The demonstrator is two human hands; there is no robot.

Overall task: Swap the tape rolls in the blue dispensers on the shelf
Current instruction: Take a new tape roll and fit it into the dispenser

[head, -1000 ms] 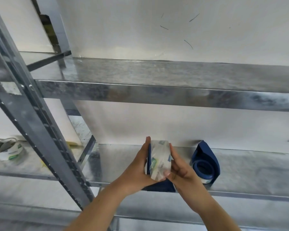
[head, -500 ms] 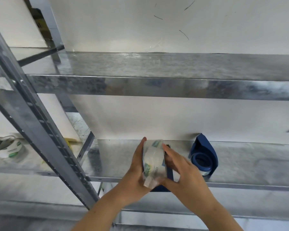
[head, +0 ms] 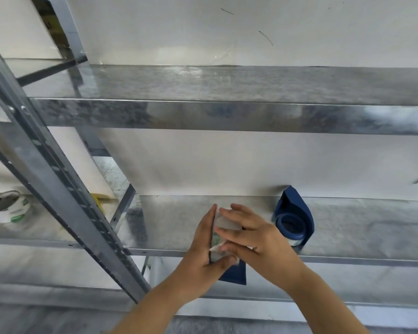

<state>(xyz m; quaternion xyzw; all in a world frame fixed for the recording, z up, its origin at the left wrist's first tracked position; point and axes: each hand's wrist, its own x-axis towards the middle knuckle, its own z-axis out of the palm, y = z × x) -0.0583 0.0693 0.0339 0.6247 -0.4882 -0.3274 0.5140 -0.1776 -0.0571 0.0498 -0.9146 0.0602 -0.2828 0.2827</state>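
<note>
A clear tape roll [head: 223, 222] with green print sits in a dark blue dispenser [head: 234, 273] at the front edge of the middle metal shelf [head: 174, 218]. My left hand [head: 203, 247] grips the dispenser and roll from the left, thumb curled under the roll. My right hand [head: 253, 235] lies over the roll from the right, fingers spread across its top and pinching its loose end. A second blue dispenser [head: 293, 218] stands upright to the right on the same shelf, its blue hub showing without a roll.
A slanted metal upright [head: 58, 189] crosses the left side. Another tape roll [head: 9, 208] with green print lies on the shelf section at far left. An upper shelf [head: 227, 97] overhangs. A white wall backs the shelving.
My right hand has slid over the top of the roll, covering most of it. Both hands and the dispenser have come slightly toward the shelf's front edge.
</note>
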